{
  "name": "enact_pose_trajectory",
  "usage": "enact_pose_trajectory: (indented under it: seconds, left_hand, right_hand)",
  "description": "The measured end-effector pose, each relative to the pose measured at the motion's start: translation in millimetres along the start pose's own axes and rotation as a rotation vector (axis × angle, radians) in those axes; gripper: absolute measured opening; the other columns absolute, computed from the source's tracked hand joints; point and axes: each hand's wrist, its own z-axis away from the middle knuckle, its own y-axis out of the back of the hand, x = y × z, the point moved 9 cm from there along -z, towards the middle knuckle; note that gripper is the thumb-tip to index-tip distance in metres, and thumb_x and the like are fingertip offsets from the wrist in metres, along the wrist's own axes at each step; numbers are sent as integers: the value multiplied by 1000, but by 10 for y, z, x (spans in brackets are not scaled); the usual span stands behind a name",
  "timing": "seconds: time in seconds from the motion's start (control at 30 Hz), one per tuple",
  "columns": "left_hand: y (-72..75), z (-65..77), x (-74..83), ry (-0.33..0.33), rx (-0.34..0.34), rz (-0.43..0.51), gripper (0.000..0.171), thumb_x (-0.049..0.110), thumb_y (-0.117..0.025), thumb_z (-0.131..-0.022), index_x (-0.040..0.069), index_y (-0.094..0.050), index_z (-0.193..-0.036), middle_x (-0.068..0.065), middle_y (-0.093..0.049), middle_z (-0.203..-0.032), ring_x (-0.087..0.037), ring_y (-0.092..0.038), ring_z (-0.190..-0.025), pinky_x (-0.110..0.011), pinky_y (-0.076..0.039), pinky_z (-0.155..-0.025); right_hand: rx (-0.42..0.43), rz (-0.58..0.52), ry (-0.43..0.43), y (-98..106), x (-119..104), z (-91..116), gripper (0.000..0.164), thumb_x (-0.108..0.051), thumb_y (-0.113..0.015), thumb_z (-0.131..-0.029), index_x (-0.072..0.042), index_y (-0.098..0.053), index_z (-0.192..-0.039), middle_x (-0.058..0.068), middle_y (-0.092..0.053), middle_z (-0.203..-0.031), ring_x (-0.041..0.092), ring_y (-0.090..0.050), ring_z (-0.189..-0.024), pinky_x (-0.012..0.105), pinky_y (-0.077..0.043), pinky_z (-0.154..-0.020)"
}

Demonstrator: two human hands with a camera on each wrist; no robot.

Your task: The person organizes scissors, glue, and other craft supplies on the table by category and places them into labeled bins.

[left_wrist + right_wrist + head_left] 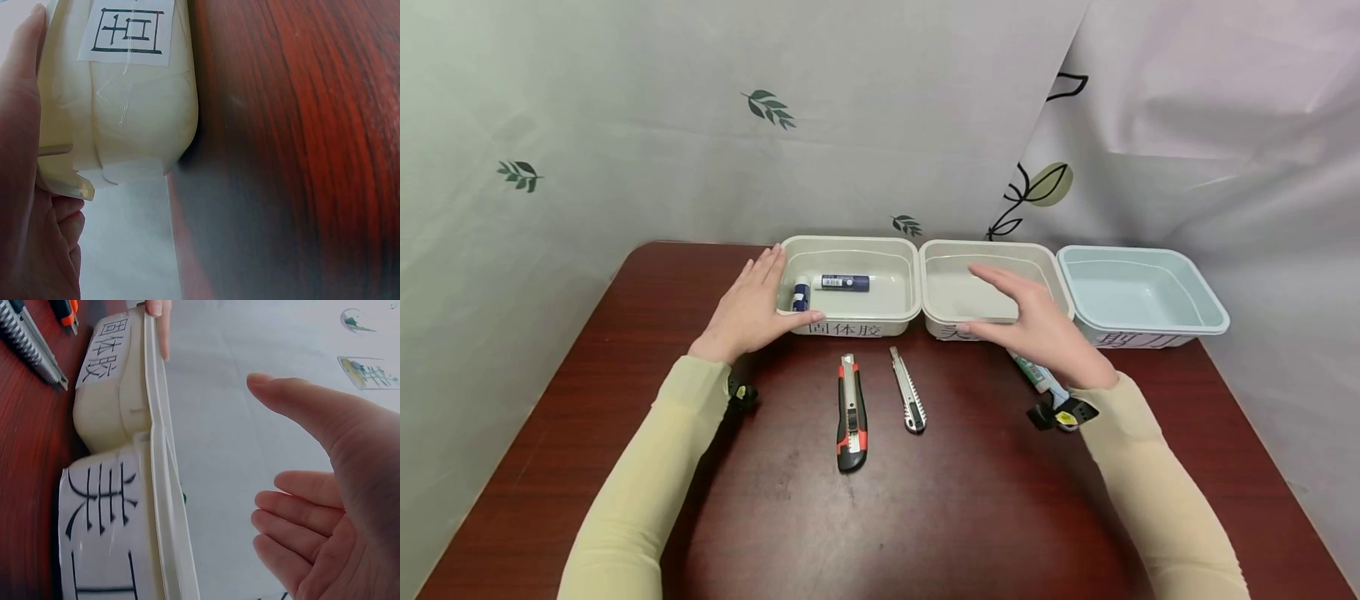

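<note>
So yeah, our left hand [743,310] rests, grip spread, on the left end of the left bin [865,304], near centre frame, while our right hand [1037,325] hangs over the middle bin [951,287], grip wide; two cutters [852,417] lie mid-frame on the bench [962,500]

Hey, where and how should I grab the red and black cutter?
Probably take the cutter by its thick black end, from above and your side, pinching across its width: it lies flat on the table, that end toward you, metal tip toward the left bin.
</note>
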Motion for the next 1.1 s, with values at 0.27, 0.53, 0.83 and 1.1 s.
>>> enact_pose_trajectory:
  seconds: [0.27,0.53,0.83,1.1]
  left_hand:
    - [5,3,1,0,-6,3,122,80,-56,-85,-1,-7,-162,-17,-6,-169,-28,-4,-155,-40,1,-124]
    - [5,3,-2,4,-9,8,122,80,-56,-85,-2,-8,-162,-17,-6,-169,-28,-4,-155,-41,1,-124]
    - [7,-6,-4,1,-4,5,122,80,-57,-85,-2,-8,-162,-18,-7,-168,-29,-4,-155,-41,0,-124]
    - [3,-2,-2,3,-8,1,122,80,-56,-85,-2,-8,-161,-18,-6,-168,-29,-4,-155,-41,0,-124]
  right_hand:
    - [9,70,-20,131,59,177,79,-37,-86,-83,-15,-52,-151,4,-55,-147,24,-48,-136,51,-41,-110]
    - [44,108,-15,243,64,292,75,-33,-87,-83,-13,-56,-148,4,-58,-144,24,-52,-133,48,-44,-107]
    - [67,115,-27,351,99,417,70,-27,-89,-81,-13,-61,-144,5,-62,-139,26,-59,-126,35,-47,-104]
    - [83,116,-65,415,153,527,67,-28,-89,-81,-17,-63,-142,2,-65,-134,21,-61,-123,14,-43,-101]
